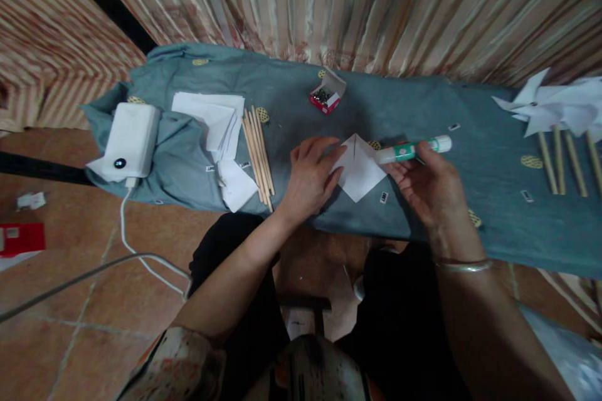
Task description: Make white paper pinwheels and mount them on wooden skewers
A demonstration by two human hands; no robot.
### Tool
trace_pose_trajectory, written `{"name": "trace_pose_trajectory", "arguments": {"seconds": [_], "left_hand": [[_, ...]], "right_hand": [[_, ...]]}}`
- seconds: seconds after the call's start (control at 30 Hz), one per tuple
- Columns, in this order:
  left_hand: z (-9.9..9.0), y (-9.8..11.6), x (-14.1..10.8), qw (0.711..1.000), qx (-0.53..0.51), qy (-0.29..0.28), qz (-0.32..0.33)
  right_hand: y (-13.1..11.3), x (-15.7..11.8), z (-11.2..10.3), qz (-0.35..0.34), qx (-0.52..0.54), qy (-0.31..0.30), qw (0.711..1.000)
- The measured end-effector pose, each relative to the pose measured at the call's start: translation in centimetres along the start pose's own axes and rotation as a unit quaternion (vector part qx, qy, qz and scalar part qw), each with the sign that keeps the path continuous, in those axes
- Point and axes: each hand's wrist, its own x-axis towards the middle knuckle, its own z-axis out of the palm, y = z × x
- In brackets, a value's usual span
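A white square of paper with a slit running in from its top corner lies turned cornerwise on the cloth. My left hand is at its left corner, fingertips and thumb holding the edge. In my right hand is a glue stick with a green label, held nearly level. Its left end is over the paper's right side; whether it touches the sheet I cannot tell. Behind the paper, a small red box stands with its lid up and small metal pieces inside.
Several wooden sticks lie left of my left hand, beside stacked white paper. A white power bank with a cable rests on the left. Paper pinwheels on sticks lie far right. The blue-grey cloth covers the narrow table.
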Motion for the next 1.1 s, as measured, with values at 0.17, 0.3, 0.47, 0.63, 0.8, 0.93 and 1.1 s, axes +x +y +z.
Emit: {"name": "trace_pose_trajectory", "arguments": {"seconds": [0.17, 0.3, 0.47, 0.63, 0.8, 0.93, 1.1], "left_hand": [[-1.4, -1.8, 0.7, 0.996, -0.003, 0.068, -0.059], [-1.1, -3.4, 0.4, 0.991, -0.013, 0.065, -0.113], [-0.7, -3.9, 0.5, 0.977, -0.136, 0.034, -0.163], [-0.5, -2.4, 0.9, 0.842, -0.452, 0.066, -0.287], [-0.4, -0.8, 1.1, 0.685, -0.648, 0.016, -0.333], [-0.3, -0.2, 1.3, 0.653, -0.671, -0.001, -0.352], [-0.2, 0.1, 1.6, 0.644, -0.675, 0.0, -0.359]], "right_hand": [[-0.1, -0.4, 0.7, 0.037, 0.035, -0.017, 0.999], [-0.1, -0.8, 1.3, 0.024, 0.021, -0.009, 0.999], [-0.1, -1.3, 2.1, 0.028, -0.007, -0.017, 0.999], [-0.2, -1.8, 2.8, 0.06, 0.04, -0.025, 0.997], [0.4, -1.7, 2.5, 0.046, 0.024, -0.035, 0.998], [0.9, -1.5, 2.1, 0.038, 0.003, -0.053, 0.998], [1.0, -1.6, 2.2, 0.045, 0.003, -0.046, 0.998]]}}
